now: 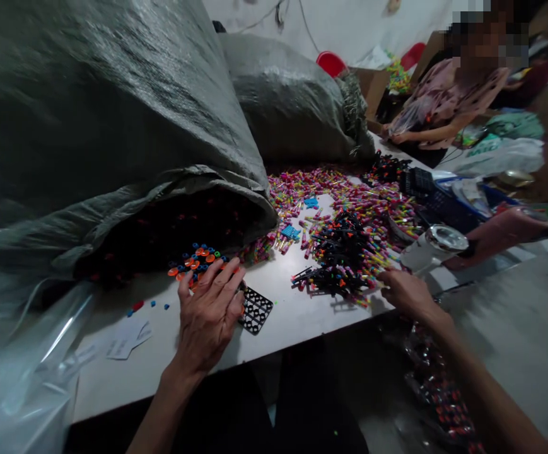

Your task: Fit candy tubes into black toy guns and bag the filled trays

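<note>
A grey woven sack [113, 126] lies across the worktop [292, 315], its open mouth leaving a bare strip along the near edge. Just before that mouth, the left hand [210, 315] lies flat, fingers spread, on a black grid tray [256, 310] holding coloured caps. Right of the sack, the right hand [403, 291] touches the black-and-coloured parts pile [344, 258] at the worktop's near edge; its grip I cannot tell.

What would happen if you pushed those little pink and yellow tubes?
The tubes look round and thin, so they would probably roll and scatter. They seem light, small beside the right hand. Heaped loosely, the pile would likely slide apart.
</note>
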Available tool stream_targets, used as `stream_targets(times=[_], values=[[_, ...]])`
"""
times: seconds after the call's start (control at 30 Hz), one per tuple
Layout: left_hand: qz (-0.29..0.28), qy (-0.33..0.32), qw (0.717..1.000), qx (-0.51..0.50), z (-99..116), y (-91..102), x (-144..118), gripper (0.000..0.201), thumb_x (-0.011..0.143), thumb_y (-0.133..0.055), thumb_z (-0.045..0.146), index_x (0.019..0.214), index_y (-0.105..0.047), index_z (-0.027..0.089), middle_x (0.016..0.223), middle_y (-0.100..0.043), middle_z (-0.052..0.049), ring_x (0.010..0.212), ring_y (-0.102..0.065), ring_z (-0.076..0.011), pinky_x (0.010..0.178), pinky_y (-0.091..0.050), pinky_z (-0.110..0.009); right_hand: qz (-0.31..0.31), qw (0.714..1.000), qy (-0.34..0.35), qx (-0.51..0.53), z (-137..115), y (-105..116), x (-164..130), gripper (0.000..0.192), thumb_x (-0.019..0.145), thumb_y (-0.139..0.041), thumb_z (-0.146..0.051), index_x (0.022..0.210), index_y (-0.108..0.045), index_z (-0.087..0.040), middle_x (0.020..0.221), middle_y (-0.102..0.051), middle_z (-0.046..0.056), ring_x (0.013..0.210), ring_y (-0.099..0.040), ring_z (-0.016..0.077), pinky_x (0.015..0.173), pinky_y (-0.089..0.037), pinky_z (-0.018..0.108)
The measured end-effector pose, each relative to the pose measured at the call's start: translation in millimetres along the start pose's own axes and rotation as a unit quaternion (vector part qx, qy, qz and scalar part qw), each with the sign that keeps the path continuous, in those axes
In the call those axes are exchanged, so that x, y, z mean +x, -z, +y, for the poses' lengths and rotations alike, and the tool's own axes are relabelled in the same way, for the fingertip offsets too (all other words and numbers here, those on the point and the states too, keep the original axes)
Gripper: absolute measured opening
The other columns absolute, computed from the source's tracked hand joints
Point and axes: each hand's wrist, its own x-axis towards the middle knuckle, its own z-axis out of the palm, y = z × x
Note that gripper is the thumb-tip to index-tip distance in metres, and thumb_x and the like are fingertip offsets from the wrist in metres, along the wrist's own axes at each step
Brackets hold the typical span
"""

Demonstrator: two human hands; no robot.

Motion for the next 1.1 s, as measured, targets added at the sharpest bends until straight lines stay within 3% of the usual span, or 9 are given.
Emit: stream_targets(times=[0.07,0.2,0.37,0.43,0.6,0.7,0.8,1.0,1.1], values=[[0.003,-0.005,1.0,-0.003,-1,-0.3,0,0.042,0.091,-0.038,0.025,0.132,-0.045,0.025,0.138,-0.046,-0.004,0.13,-0.036,-0.0247,0.108,-0.012,-0.053,-0.03,0.998,-0.014,-0.051,14,-19,4,0.016,0.078,-0.051,-0.016,0.09,-0.061,-0.019,0.099,-0.062,0.008,0.089,-0.059,0.0219,0.062,-0.037,0.027],[0.002,-0.004,1.0,-0.009,0,0.6,0,0.042,0.09,-0.038,0.025,0.131,-0.045,0.028,0.138,-0.046,-0.003,0.13,-0.036,-0.025,0.109,-0.011,-0.053,0.04,0.998,-0.003,-0.043,12,-44,6,0.016,0.086,-0.044,-0.023,0.091,-0.059,-0.019,0.103,-0.06,0.009,0.084,-0.058,0.0187,0.06,-0.036,0.026],[-0.002,0.01,1.0,-0.003,4,2.5,-1,0.038,0.09,-0.039,0.023,0.126,-0.05,0.026,0.137,-0.048,-0.004,0.13,-0.036,-0.0239,0.109,-0.012,-0.052,0.147,0.975,0.037,0.16,-21,-35,-8,0.014,0.081,-0.048,-0.03,0.08,-0.057,-0.02,0.085,-0.06,0.006,0.072,-0.055,0.0184,0.059,-0.036,0.027],[-0.006,0.016,1.0,-0.002,6,3.4,-1,0.037,0.09,-0.039,0.023,0.125,-0.052,0.025,0.136,-0.048,-0.004,0.131,-0.036,-0.0232,0.109,-0.012,-0.052,0.121,0.934,0.058,0.332,-56,-32,-11,0.01,0.075,-0.051,-0.029,0.075,-0.056,-0.019,0.072,-0.057,0.003,0.066,-0.053,0.0173,0.058,-0.037,0.026],[-0.024,0.026,0.999,0.0,9,6.9,-1,0.036,0.091,-0.037,0.022,0.123,-0.053,0.023,0.138,-0.046,-0.004,0.131,-0.034,-0.0222,0.109,-0.011,-0.051,-0.104,0.75,0.109,0.644,-182,-49,-5,0.009,0.063,-0.058,-0.021,0.069,-0.053,-0.019,0.066,-0.056,-0.002,0.06,-0.051,0.0142,0.055,-0.041,0.025],[-0.025,0.026,0.999,-0.001,10,8.6,-1,0.035,0.091,-0.037,0.022,0.122,-0.053,0.023,0.138,-0.047,-0.004,0.131,-0.035,-0.0221,0.11,-0.01,-0.052,-0.152,0.72,0.126,0.665,-227,-66,2,0.011,0.062,-0.062,-0.021,0.07,-0.055,-0.017,0.065,-0.057,-0.002,0.059,-0.051,0.013,0.055,-0.041,0.023],[-0.019,0.031,0.999,-0.009,11,8.8,-2,0.035,0.091,-0.038,0.022,0.121,-0.054,0.023,0.136,-0.048,-0.004,0.13,-0.036,-0.0224,0.11,-0.01,-0.052,-0.151,0.731,0.157,0.647,-231,-73,6,0.013,0.067,-0.064,-0.026,0.074,-0.057,-0.017,0.066,-0.058,-0.002,0.059,-0.05,0.0126,0.055,-0.041,0.023],[-0.016,0.033,0.999,-0.021,8,6.2,-2,0.035,0.091,-0.037,0.023,0.122,-0.053,0.023,0.136,-0.048,-0.005,0.13,-0.036,-0.0231,0.11,-0.01,-0.053,-0.042,0.882,0.279,0.378,-234,-58,-3,0.007,0.074,-0.053,-0.013,0.076,-0.058,-0.017,0.074,-0.061,0.004,0.069,-0.054,0.0168,0.062,-0.038,0.025],[-0.009,0.021,1.0,-0.021,3,4.8,-2,0.037,0.092,-0.036,0.026,0.126,-0.05,0.024,0.137,-0.047,-0.005,0.131,-0.035,-0.0231,0.109,-0.01,-0.053,-0.039,0.918,0.292,0.266,-251,-52,-12,0.021,0.069,-0.052,-0.006,0.087,-0.059,-0.016,0.088,-0.064,0.008,0.076,-0.058,0.0192,0.064,-0.037,0.026]])
